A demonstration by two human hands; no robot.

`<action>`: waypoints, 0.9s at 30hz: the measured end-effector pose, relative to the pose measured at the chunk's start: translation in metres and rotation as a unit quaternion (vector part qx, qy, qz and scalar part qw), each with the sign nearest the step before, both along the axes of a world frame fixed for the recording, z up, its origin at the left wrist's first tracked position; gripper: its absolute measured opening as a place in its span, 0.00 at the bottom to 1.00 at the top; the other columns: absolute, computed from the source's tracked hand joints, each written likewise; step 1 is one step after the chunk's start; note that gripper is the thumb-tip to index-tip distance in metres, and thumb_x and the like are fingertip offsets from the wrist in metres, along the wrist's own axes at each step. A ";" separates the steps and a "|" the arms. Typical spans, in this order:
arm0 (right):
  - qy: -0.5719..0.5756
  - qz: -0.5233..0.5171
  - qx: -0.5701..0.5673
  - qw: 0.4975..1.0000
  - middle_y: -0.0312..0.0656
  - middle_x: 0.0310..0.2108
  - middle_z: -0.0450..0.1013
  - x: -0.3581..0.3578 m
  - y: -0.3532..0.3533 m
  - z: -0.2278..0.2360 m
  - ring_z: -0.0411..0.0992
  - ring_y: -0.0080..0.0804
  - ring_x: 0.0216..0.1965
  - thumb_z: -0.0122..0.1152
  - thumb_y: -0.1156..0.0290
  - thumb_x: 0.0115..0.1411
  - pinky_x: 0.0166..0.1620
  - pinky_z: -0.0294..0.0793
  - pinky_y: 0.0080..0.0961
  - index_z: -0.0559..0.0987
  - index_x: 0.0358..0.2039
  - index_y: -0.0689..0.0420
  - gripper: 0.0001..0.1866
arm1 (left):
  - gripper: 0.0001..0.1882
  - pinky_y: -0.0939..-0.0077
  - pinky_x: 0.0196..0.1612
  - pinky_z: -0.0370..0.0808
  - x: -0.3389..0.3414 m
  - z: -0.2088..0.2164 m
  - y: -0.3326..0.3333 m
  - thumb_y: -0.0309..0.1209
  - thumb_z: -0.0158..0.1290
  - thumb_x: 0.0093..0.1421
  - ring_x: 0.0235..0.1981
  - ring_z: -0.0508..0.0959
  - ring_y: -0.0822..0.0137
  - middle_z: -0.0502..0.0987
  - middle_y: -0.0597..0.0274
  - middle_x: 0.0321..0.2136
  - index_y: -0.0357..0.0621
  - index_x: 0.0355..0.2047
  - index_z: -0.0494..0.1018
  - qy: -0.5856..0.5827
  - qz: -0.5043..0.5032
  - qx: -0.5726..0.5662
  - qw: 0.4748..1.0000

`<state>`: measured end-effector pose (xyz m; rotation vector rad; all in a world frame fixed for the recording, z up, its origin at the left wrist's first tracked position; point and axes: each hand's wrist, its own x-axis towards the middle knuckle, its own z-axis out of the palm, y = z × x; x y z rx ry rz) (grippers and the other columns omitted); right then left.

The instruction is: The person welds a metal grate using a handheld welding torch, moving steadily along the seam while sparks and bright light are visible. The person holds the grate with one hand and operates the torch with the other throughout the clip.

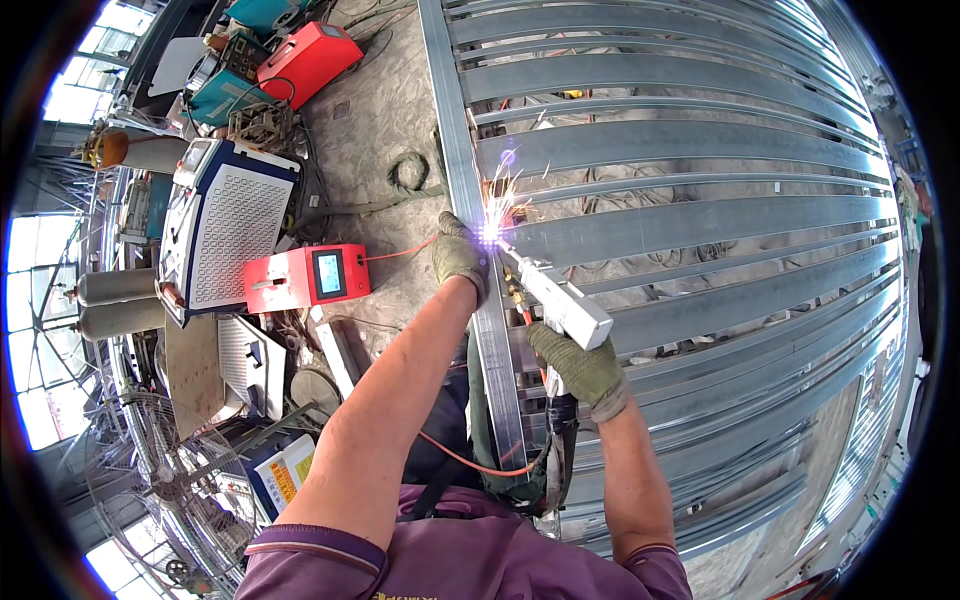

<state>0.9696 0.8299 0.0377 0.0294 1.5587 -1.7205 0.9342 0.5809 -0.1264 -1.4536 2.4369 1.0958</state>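
Observation:
My right hand [585,370], in a green work glove, is closed round the grip of a white handheld welding gun [562,302]. The gun's nozzle points up and left at a bright spot with flying sparks [495,212]. That spot lies where a flat metal slat [640,228] meets a long galvanized steel beam [462,130]. Just left of the sparks, my gloved left hand [458,258] grips the beam's edge, its fingers partly hidden. A hose and an orange cable [480,468] trail from the gun toward my body.
Many parallel slats form a large frame to the right. On the left stand a red box with a screen [318,277], a white-and-blue perforated cabinet [235,225], another red machine [308,60] and a caged fan [170,480]. A coiled hose [407,172] lies on the concrete floor.

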 end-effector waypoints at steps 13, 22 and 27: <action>0.011 -0.015 -0.001 1.000 0.33 0.42 0.79 0.005 0.003 -0.004 0.73 0.15 0.37 0.71 0.73 0.64 0.37 0.76 0.19 0.77 0.60 0.63 0.25 | 0.21 0.64 0.41 0.79 -0.003 -0.005 0.004 0.38 0.55 0.69 0.38 0.78 0.63 0.79 0.55 0.45 0.44 0.56 0.65 0.053 0.042 0.090 0.994; 0.010 -0.010 0.001 1.000 0.33 0.40 0.79 0.007 0.004 -0.003 0.73 0.15 0.36 0.73 0.71 0.64 0.36 0.76 0.19 0.77 0.60 0.64 0.26 | 0.15 0.67 0.36 0.78 0.001 -0.037 -0.005 0.39 0.52 0.72 0.36 0.77 0.68 0.77 0.60 0.41 0.47 0.53 0.67 -0.025 -0.025 -0.007 0.999; 0.017 -0.014 -0.004 1.000 0.32 0.38 0.78 0.009 0.005 -0.002 0.72 0.15 0.35 0.74 0.71 0.64 0.35 0.75 0.19 0.78 0.59 0.63 0.25 | 0.15 0.67 0.36 0.78 -0.004 -0.023 -0.002 0.40 0.51 0.72 0.36 0.77 0.68 0.77 0.60 0.42 0.47 0.53 0.68 0.001 0.025 0.037 0.999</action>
